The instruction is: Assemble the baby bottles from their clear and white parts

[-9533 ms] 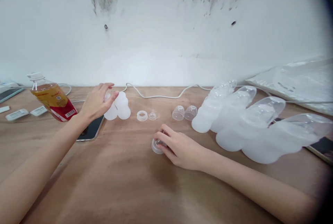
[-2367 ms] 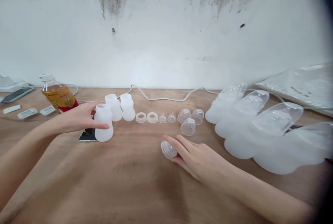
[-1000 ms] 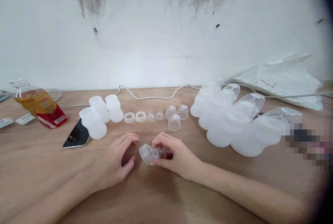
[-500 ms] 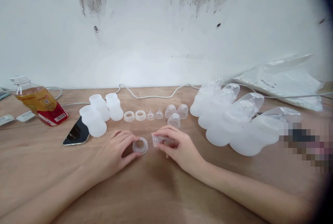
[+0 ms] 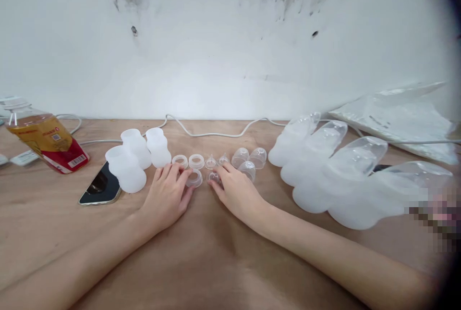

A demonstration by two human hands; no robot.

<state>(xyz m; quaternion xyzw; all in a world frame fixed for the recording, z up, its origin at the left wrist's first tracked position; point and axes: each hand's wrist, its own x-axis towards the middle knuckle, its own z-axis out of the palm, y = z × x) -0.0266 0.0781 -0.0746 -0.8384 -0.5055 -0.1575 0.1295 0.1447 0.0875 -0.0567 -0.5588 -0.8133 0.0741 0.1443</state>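
My left hand (image 5: 166,195) rests on the table, with its thumb and fingertips closed on the edge of a clear collar ring (image 5: 195,179). Opposite it, my right hand (image 5: 240,193) pinches a clear bottle nipple (image 5: 212,177), which its fingers partly cover. Just behind these lie two more collar rings (image 5: 196,161) and two more nipples (image 5: 210,161). Three clear dome caps (image 5: 258,157) sit beyond my right hand, one of them partly hidden by it. Left of the rings stand three frosted bottle bodies (image 5: 157,147).
Several capped frosted bottles (image 5: 313,175) stand at the right, a plastic bag (image 5: 399,117) behind them. A phone (image 5: 101,186) and a drink bottle (image 5: 50,142) occupy the left. A white cable (image 5: 216,134) runs along the wall.
Both hands have moved away from me towards the row of parts. The collar ring and the nipple, held up before, are now down on the table in front of the others.
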